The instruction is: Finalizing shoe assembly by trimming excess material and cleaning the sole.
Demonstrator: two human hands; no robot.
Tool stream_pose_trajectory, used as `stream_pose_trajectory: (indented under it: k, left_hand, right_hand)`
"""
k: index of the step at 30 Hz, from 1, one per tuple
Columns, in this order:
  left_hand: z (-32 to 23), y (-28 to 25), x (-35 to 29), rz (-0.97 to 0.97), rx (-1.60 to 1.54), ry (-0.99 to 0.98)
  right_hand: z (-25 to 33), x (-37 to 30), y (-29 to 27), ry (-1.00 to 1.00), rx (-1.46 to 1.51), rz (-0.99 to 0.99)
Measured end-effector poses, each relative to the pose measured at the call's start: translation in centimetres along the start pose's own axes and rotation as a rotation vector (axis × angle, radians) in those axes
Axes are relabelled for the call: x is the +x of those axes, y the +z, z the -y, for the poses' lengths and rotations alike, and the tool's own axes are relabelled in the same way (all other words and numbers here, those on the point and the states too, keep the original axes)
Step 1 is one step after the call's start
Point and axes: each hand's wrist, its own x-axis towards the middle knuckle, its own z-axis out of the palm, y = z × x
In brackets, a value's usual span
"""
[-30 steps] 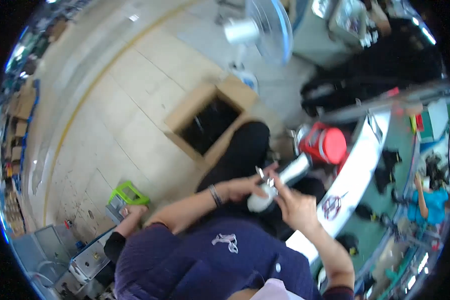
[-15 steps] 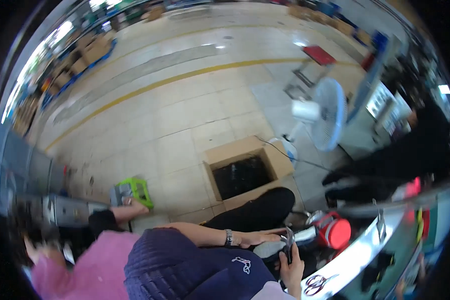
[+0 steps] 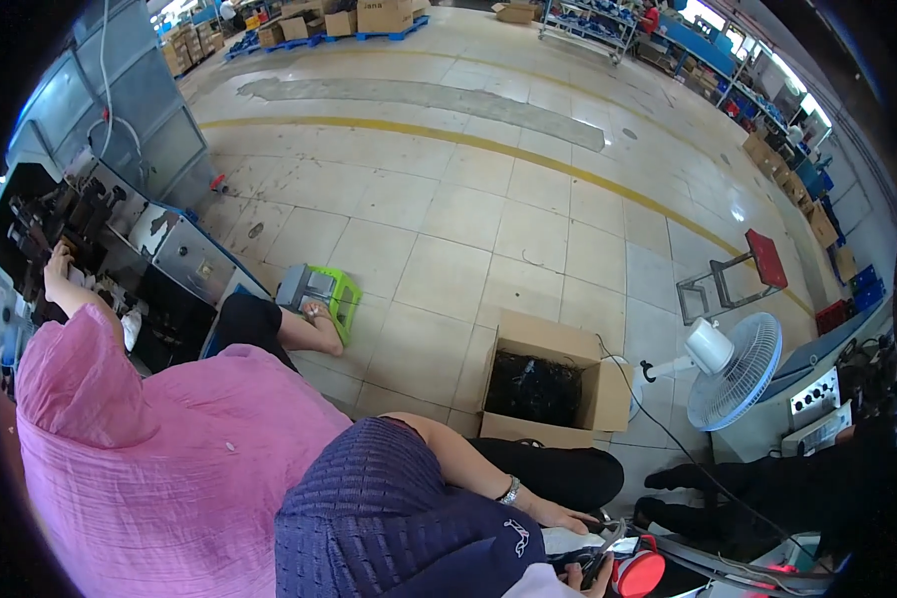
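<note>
Head view: metal tool (image 3: 614, 536), diagonally up-right

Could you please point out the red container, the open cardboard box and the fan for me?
Red container (image 3: 640, 576), head view: on its round red top.
Open cardboard box (image 3: 550, 341), head view: on its far flap.
Fan (image 3: 738, 373), head view: on its round grille.

Tiled floor (image 3: 448, 284) bearing open cardboard box (image 3: 615, 396), green-edged pedal (image 3: 347, 301), red-topped stool (image 3: 765, 259)

The red container (image 3: 639, 574) looks like smooth plastic.
</note>
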Motion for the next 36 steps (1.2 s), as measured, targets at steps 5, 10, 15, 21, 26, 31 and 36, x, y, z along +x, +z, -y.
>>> stream_pose_trajectory:
  k: [5, 10, 15, 21, 26, 31, 36]
  left_hand:
    - [-0.6, 0.1, 0.1, 0.020, 0.023, -0.014]
    - [0.0, 0.2, 1.2, 0.005, 0.046, -0.040]
    - [0.0, 0.0, 0.9, 0.008, 0.078, -0.087]
    - [-1.3, 0.0, -1.4, 0.039, 0.063, -0.149]
    - [1.3, 0.1, 1.6, 0.083, -0.006, -0.143]
    - [1.7, -0.5, 1.7, 0.037, 0.194, -0.106]
    - [-1.0, -2.0, -0.4, -0.031, 0.255, -0.094]
  right_hand:
    - [0.0, 0.0, -0.9, 0.004, -0.153, 0.010]
    - [2.6, -0.7, -0.4, 0.052, -0.451, 0.001]
    - [3.0, -0.3, -0.7, 0.079, -0.392, 0.008]
    - [1.4, -0.2, -1.3, 0.090, -0.299, -0.006]
    - [2.0, -1.2, -0.9, 0.049, -0.131, 0.040]
    - [3.7, -1.6, 1.1, 0.063, -0.083, -0.034]
    - [9.3, 0.7, 2.2, -0.123, -0.266, 0.043]
